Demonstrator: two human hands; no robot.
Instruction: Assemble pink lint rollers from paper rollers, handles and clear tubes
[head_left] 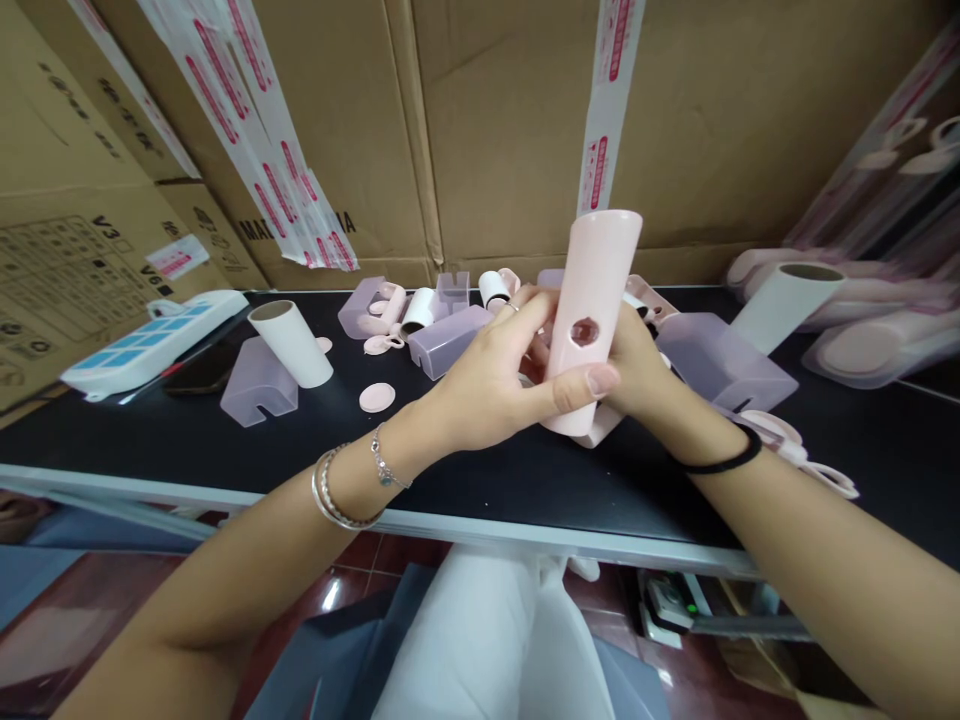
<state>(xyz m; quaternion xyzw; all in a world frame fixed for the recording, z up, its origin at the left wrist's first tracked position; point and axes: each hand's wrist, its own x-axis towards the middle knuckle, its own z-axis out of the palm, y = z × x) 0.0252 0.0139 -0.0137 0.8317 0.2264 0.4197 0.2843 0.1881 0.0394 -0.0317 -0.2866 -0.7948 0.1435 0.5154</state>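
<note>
A pink tube point(600, 270) with a round hole in its side stands tilted over the black table, held between both hands. My left hand point(506, 375) is wrapped round its lower part, the thumb lying across the front. Behind the tube, my right hand point(637, 365) grips from the other side; its fingers are mostly hidden. Below the tube, a pale pink piece point(598, 428) shows at the hands. Near my left hand lie a translucent purple cover point(448, 338) and a pink disc point(376, 397).
On the left are a white tube point(292, 345), a purple cover point(259, 385) and a power strip point(161, 340). To the right lie another purple cover point(720, 360), a white tube point(787, 300) and bagged pink parts point(870, 345). Cardboard boxes point(495, 130) line the back.
</note>
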